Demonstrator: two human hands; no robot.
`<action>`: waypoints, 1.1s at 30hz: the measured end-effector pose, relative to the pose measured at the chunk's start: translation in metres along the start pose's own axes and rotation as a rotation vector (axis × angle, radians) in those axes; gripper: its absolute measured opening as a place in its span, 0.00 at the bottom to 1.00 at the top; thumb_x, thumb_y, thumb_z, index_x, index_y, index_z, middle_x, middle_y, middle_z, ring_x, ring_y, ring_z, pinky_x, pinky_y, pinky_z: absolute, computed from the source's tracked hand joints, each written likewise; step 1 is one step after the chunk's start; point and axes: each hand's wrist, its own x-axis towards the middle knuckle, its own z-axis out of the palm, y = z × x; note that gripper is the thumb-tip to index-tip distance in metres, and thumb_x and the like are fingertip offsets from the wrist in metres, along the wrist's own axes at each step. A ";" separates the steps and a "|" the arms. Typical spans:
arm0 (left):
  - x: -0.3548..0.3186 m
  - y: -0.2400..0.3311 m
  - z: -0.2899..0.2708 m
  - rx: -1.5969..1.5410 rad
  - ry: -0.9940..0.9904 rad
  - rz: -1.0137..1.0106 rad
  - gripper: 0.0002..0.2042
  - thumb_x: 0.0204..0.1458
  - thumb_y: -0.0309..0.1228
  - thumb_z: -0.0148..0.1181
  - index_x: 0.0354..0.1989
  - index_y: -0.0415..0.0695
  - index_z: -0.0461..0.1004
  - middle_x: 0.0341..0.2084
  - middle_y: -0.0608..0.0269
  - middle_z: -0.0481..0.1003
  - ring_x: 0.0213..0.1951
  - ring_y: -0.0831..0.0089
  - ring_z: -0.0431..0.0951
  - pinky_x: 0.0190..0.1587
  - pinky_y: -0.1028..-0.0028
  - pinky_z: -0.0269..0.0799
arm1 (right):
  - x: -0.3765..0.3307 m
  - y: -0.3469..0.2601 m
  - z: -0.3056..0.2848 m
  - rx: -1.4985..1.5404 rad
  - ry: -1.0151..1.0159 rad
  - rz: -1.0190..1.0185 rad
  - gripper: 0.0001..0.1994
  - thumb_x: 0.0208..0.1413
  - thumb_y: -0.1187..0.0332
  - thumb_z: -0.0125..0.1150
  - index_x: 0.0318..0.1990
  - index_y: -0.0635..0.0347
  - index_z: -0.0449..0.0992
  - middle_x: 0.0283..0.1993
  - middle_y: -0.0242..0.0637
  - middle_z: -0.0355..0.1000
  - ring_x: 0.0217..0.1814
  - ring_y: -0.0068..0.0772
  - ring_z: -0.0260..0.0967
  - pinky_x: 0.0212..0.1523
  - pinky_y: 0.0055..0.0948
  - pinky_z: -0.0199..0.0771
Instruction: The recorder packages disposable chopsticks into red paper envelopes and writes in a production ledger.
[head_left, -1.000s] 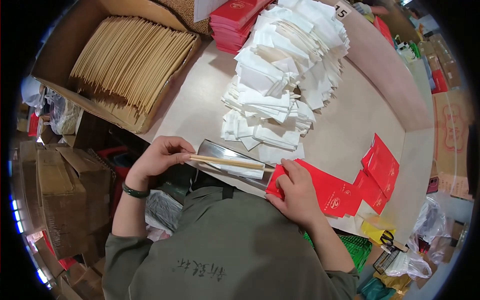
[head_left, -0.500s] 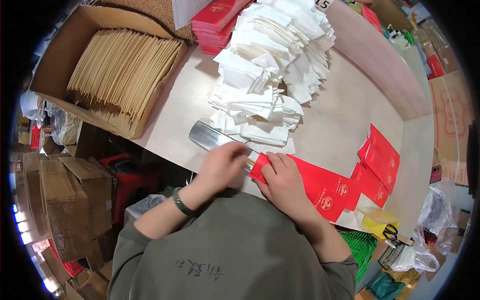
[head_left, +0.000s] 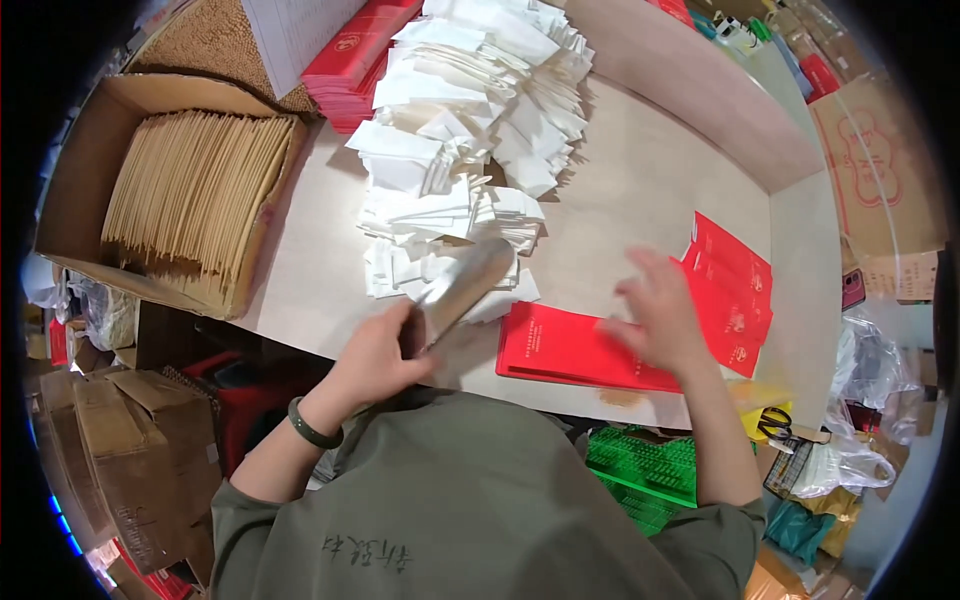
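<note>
My left hand (head_left: 378, 352) is closed round one end of a long, curved, shiny metal scoop (head_left: 468, 288). The scoop is smeared by motion and tilts up over the lower edge of a heap of folded white paper napkins (head_left: 430, 150). Fingers spread, my right hand (head_left: 662, 318) hovers over or touches the right end of a stack of flat red paper sleeves (head_left: 560, 345). Its fingers are blurred, with nothing visible in them. Beside that hand, more red sleeves (head_left: 735, 285) lie fanned on the table's right side.
A cardboard box (head_left: 65, 190) full of thin wooden chopsticks (head_left: 195, 185) stands at the left. Bundled red sleeves (head_left: 350, 75) are stacked at the back. A raised partition (head_left: 700, 90) borders the table (head_left: 640, 200). Below the right edge are a green basket (head_left: 645, 460) and scissors (head_left: 775, 424).
Both hands were together at a red sleeve, with sticks at its mouth. Now they are apart: the left has swung the scoop upward, the right has moved right and opened. The view has shifted.
</note>
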 end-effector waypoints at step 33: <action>0.006 -0.160 -0.202 0.549 0.743 -0.209 0.13 0.54 0.33 0.62 0.43 0.37 0.76 0.33 0.45 0.77 0.38 0.45 0.77 0.40 0.57 0.73 | 0.091 -0.047 0.078 0.212 -0.044 0.184 0.07 0.50 0.70 0.67 0.33 0.63 0.77 0.35 0.43 0.73 0.43 0.46 0.73 0.43 0.39 0.73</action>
